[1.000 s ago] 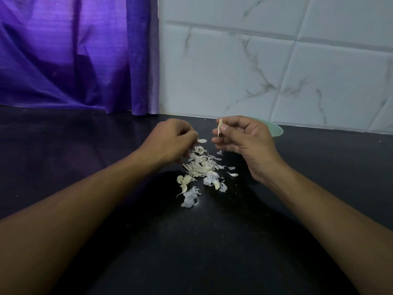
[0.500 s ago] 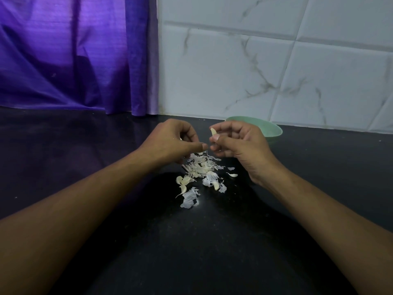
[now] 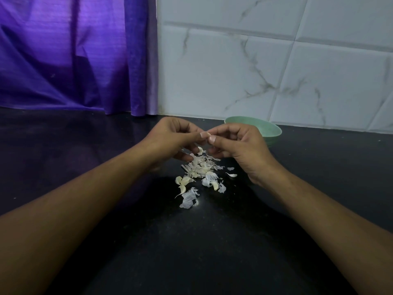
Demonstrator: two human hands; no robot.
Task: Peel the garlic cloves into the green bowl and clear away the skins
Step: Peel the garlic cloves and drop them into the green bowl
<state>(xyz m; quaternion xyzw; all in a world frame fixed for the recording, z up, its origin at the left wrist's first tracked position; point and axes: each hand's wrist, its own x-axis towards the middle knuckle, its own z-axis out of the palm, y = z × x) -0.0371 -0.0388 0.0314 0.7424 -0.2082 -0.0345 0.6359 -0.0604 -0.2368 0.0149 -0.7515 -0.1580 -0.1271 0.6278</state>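
My left hand (image 3: pixel 176 139) and my right hand (image 3: pixel 240 145) meet fingertip to fingertip above the dark counter, both pinched on one small garlic clove that the fingers almost fully hide. A pale sliver (image 3: pixel 200 149) hangs just under the fingertips. Directly below lies a pile of white garlic skins (image 3: pixel 202 169), with a few pale cloves (image 3: pixel 214 185) mixed in at its near edge. The green bowl (image 3: pixel 271 127) stands behind my right hand by the wall, partly hidden by the hand. Its contents do not show.
The black countertop (image 3: pixel 191 241) stretches toward me between my forearms. A white marbled tile wall (image 3: pixel 276 71) closes the back. A purple curtain (image 3: pixel 74 56) hangs at the back left, down to the counter.
The right hand, which held the clove up alone, has come left and down to meet the left hand. Both now pinch it together, and the bowl shows more behind.
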